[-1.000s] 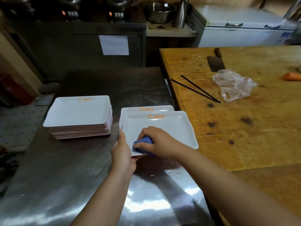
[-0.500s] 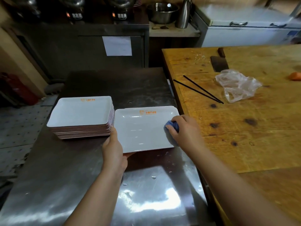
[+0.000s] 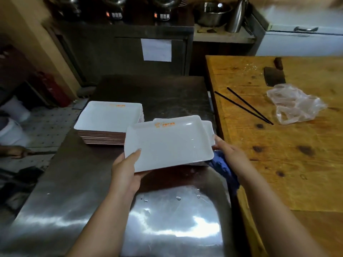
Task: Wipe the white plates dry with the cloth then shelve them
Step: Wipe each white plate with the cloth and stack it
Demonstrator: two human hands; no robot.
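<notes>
Both hands have a grip on the white plate (image 3: pixel 168 143): left hand (image 3: pixel 128 169) clamps the near left corner, thumb laid on top of the rim, fingers under; right hand (image 3: pixel 229 154) holds the right edge, with the blue cloth (image 3: pixel 222 166) bunched beneath that hand and hanging below the plate's near right corner. Plate sits tilted above the steel bench (image 3: pixel 78 182), orange logo toward the far rim, droplets showing on its right half. Just behind its right edge, another white plate (image 3: pixel 208 128) peeks out. To the left and beyond, the plate stack (image 3: pixel 109 121) rests on the bench, its right edge partly covered by the held plate. Water beads dot the open steel nearer the person, and the far end of the bench lies bare. Right of the bench runs the wooden table (image 3: pixel 278 164), its edge close beside the right hand, carrying black chopsticks (image 3: pixel 243 106), a plastic bag (image 3: pixel 293 103) and a cleaver (image 3: pixel 273 76).
</notes>
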